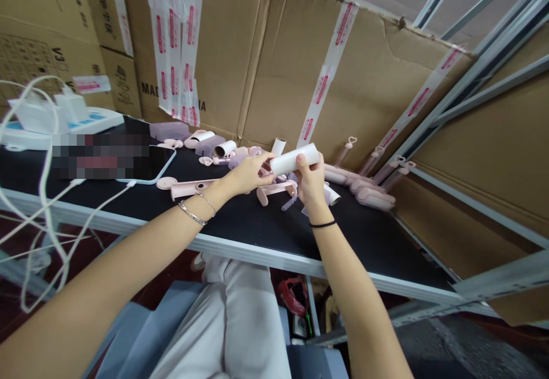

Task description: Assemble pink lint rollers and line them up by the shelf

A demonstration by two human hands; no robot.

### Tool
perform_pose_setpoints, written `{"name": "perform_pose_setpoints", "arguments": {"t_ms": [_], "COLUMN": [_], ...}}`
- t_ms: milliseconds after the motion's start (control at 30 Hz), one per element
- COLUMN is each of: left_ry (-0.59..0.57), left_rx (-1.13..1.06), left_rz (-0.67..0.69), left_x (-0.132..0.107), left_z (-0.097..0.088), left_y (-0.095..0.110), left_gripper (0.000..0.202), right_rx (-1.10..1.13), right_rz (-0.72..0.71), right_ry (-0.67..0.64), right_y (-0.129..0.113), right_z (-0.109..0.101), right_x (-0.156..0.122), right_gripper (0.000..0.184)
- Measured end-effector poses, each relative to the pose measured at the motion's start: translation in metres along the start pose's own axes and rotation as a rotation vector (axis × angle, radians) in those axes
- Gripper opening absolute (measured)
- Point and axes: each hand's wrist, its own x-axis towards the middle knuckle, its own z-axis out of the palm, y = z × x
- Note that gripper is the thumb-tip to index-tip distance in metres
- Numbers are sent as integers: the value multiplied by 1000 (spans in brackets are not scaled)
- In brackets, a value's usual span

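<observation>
Above the dark shelf surface, my right hand (pixel 312 183) is wrapped round the right part of a white lint roller refill (pixel 288 163), thumb on its near side. The roll lies almost level, its right end a little higher. At its left end, the fingers of my left hand (pixel 249 173) close around the edge; their exact contact is partly hidden. Just below the roll lies a pale pink roller frame (pixel 278 189). A pink handle piece (pixel 193 189) rests beside my left wrist. More white rolls (pixel 225 149) and lilac plastic covers (pixel 210 144) lie behind my left hand.
Pink lint rollers with heart-ended handles (pixel 373 194) are lined up at the right. On the left are a phone (pixel 160 162), white cables (pixel 46 179) and a power strip (pixel 100 120). Taped cardboard (pixel 274 53) stands behind; a metal frame (pixel 480 196) borders the right side.
</observation>
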Motion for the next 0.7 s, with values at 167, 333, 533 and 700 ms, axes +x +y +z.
{"name": "perform_pose_setpoints", "arguments": {"t_ms": [167, 333, 533, 700], "left_ry": [6, 27, 3, 22], "left_rx": [6, -14, 49, 113], "left_rz": [5, 2, -26, -115], "left_x": [0, 0, 1, 2], "left_z": [-2, 0, 1, 3], "left_y": [3, 3, 1, -6], "left_gripper": [40, 44, 33, 30], "right_rx": [28, 73, 21, 3], "right_rz": [33, 27, 14, 37], "right_ry": [-4, 11, 48, 60], "right_y": [0, -1, 2, 5], "right_z": [0, 1, -6, -9], "right_x": [-1, -1, 4, 7], "right_gripper": [48, 52, 51, 50]}}
